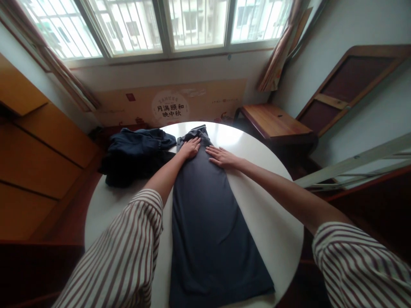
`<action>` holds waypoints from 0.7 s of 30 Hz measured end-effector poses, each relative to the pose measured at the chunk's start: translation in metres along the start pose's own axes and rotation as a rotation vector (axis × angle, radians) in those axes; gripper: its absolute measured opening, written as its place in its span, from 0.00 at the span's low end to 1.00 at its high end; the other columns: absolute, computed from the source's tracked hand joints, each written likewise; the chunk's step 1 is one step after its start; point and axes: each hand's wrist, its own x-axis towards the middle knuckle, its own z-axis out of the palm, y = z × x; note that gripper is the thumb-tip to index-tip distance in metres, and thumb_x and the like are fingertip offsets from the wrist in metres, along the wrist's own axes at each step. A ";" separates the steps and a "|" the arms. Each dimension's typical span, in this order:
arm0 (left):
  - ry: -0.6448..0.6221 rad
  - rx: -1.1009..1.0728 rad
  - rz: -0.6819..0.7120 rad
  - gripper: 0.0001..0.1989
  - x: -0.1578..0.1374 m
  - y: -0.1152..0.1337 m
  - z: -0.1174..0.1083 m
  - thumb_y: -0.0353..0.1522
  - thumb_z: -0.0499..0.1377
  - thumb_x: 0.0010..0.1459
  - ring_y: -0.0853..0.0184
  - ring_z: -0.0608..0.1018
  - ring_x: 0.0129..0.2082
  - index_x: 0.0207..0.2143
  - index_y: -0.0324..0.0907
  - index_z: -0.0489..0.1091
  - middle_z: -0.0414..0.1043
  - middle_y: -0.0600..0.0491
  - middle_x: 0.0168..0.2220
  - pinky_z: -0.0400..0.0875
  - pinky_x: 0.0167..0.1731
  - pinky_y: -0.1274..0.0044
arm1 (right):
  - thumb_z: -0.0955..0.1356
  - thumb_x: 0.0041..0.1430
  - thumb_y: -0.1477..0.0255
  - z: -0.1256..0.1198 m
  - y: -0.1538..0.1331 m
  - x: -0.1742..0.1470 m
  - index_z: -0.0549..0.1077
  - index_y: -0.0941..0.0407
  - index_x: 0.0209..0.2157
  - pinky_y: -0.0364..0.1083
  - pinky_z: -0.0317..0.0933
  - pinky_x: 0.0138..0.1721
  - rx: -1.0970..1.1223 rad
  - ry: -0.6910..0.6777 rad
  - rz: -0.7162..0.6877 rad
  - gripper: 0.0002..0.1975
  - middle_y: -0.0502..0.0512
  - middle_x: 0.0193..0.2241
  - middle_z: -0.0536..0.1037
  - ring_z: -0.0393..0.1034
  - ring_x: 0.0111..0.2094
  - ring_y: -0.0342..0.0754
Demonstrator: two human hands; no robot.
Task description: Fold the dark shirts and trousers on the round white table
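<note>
A pair of dark grey trousers point(212, 222) lies lengthwise on the round white table point(269, 201), its wide hem end towards me. At the far end the fabric narrows and bunches near the waist. My left hand point(190, 148) rests on that far part, fingers stretched out over the cloth. Slightly nearer, on the right edge of the trousers, my right hand point(224, 158) lies flat with its fingers pointing left. Both hands press on the fabric without gripping it.
Dark folded clothes point(138, 143) are piled at the table's left edge, close to my left forearm. Beyond the table a printed cardboard panel point(128, 102) stands below the window. A wooden stool-like piece point(279, 119) sits at the back right, and orange-brown cabinets point(41, 145) line the left.
</note>
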 end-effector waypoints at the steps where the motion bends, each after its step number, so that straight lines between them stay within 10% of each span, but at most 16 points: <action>1: 0.001 0.004 0.006 0.28 0.000 0.000 -0.001 0.39 0.38 0.70 0.58 0.50 0.70 0.70 0.44 0.47 0.43 0.50 0.71 0.47 0.66 0.59 | 0.65 0.68 0.65 -0.001 0.003 0.001 0.69 0.59 0.54 0.55 0.68 0.48 -0.018 -0.001 -0.008 0.17 0.58 0.51 0.72 0.71 0.48 0.53; 10: -0.098 0.100 0.113 0.27 -0.025 -0.027 -0.019 0.40 0.41 0.70 0.56 0.51 0.70 0.70 0.48 0.46 0.45 0.50 0.71 0.45 0.65 0.54 | 0.66 0.65 0.59 0.023 -0.042 0.029 0.68 0.57 0.58 0.59 0.63 0.55 -0.105 -0.071 -0.169 0.24 0.61 0.58 0.68 0.66 0.55 0.59; 16: -0.124 0.059 0.076 0.28 -0.032 -0.036 -0.019 0.43 0.36 0.71 0.55 0.50 0.70 0.71 0.51 0.41 0.42 0.50 0.71 0.44 0.64 0.52 | 0.61 0.64 0.47 0.081 -0.117 -0.035 0.53 0.54 0.69 0.69 0.31 0.65 -0.103 -0.256 -0.409 0.40 0.68 0.70 0.43 0.35 0.70 0.66; 21: 0.025 0.080 0.093 0.26 -0.039 -0.018 -0.028 0.37 0.43 0.70 0.54 0.56 0.68 0.68 0.44 0.53 0.52 0.45 0.69 0.47 0.64 0.54 | 0.61 0.66 0.51 0.083 -0.151 -0.090 0.50 0.56 0.69 0.62 0.32 0.68 0.036 -0.325 -0.587 0.38 0.67 0.70 0.42 0.35 0.71 0.58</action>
